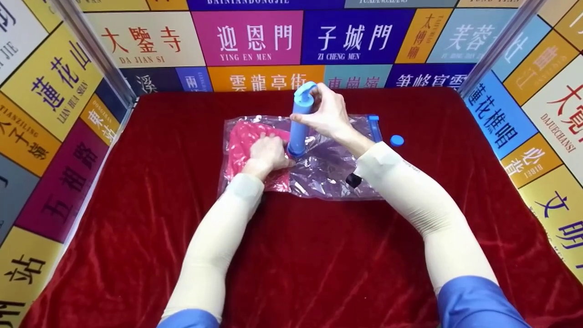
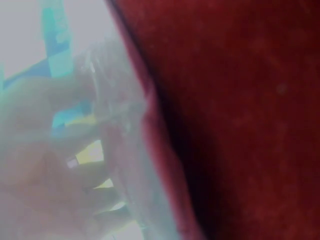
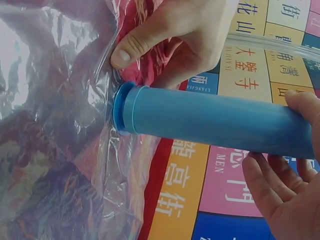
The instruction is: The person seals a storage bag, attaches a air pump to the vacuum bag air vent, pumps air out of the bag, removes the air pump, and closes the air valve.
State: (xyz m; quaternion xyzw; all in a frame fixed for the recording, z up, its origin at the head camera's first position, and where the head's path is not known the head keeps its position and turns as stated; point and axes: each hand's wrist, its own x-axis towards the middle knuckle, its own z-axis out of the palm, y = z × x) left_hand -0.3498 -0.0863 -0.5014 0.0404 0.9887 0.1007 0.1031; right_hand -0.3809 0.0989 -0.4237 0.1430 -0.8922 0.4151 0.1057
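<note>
A clear plastic vacuum storage bag (image 1: 337, 182) lies flat, with folded pink fabric (image 1: 241, 141) inside its left part. On the bag's blue valve (image 3: 119, 107) stands a light-blue hand pump (image 1: 299, 130), nearly upright. My right hand (image 1: 329, 111) grips the pump's barrel high up, thumb on one side and fingers on the other, just below its handle (image 1: 306, 91). My left hand (image 1: 268, 152) presses on the bag over the pink fabric, right beside the pump's foot. Its thumb lies stretched along the film in the right wrist view. The left wrist view is hazy.
A round blue cap (image 1: 396, 140) lies on the dark red velvet cloth (image 1: 328, 259), right of the bag. At the bag's right end is a blue zip strip (image 1: 375, 128). Colourful panels with Chinese lettering (image 1: 248, 38) wall the back and sides of the table.
</note>
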